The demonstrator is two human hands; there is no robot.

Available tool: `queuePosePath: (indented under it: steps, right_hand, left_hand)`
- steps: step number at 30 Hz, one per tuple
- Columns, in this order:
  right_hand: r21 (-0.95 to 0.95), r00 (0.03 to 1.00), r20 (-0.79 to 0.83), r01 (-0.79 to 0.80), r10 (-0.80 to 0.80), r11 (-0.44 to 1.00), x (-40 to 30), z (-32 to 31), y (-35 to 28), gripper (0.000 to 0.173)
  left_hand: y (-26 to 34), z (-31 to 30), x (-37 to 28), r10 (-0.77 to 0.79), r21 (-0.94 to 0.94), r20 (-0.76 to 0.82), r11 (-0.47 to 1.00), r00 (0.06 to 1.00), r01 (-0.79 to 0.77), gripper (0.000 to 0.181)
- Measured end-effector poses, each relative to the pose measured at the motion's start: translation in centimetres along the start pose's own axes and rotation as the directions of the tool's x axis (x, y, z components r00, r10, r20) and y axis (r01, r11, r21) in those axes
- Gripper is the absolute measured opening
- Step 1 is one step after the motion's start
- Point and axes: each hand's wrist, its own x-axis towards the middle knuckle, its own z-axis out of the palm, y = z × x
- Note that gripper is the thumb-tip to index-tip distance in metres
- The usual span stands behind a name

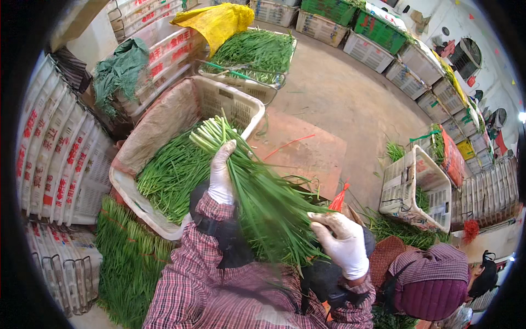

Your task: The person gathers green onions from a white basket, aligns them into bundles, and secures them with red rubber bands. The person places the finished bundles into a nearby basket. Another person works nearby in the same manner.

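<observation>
My left hand [222, 172], in a white glove, grips a bunch of garlic chives [263, 185] near its pale stem ends. The stems point up and away, while the long green leaves fan down to the right over my lap, slightly blurred. My right hand [341, 242], gloved too and soiled at the fingers, has its fingertips drawn together at the leaf tips. Left of the bunch stands a white plastic crate [176, 234] with loose chives [176, 172] inside and a woven sack [160, 123] over its far left wall.
Bundled chives [127, 263] lie at my left beside stacked white crates [61, 152]. Another full crate [234, 84] stands ahead. Red ties [339, 199] hang near my right hand. A co-worker [427, 279] bends at the right, near a tilted crate [396, 185]. Crates line the wall.
</observation>
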Motion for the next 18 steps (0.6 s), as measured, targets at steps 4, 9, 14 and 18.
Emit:
queuePosePath:
  steps: [4, 9, 14, 18]
  right_hand:
    - [-0.254, 0.976, -0.014, 0.205, -0.216, 0.945, 2.0, 3.5, 0.3, 0.016]
    - [-0.191, 0.993, 0.018, 0.119, -0.117, 0.974, 2.9, 5.4, 1.8, 0.009]
    - [0.541, 0.968, 0.072, -0.242, 0.242, 0.806, 2.2, 1.5, -1.7, 0.010]
    - [0.515, 0.934, 0.286, -0.339, 0.215, 0.788, 0.5, 0.1, -2.3, 0.011]
  left_hand:
    - [-0.6, 0.8, -0.7, -0.032, 0.017, -0.006, 0.999, 0.999, 0.032, 0.040]
    - [-0.8, 0.3, -0.6, -0.004, -0.018, 0.011, 1.000, 1.000, 0.004, 0.039]
    - [-1.2, -1.2, 0.2, -0.028, -0.002, -0.078, 1.000, 0.997, 0.028, 0.020]
    - [-1.1, -0.4, 0.2, -0.016, 0.000, -0.113, 1.000, 0.993, 0.017, 0.015]
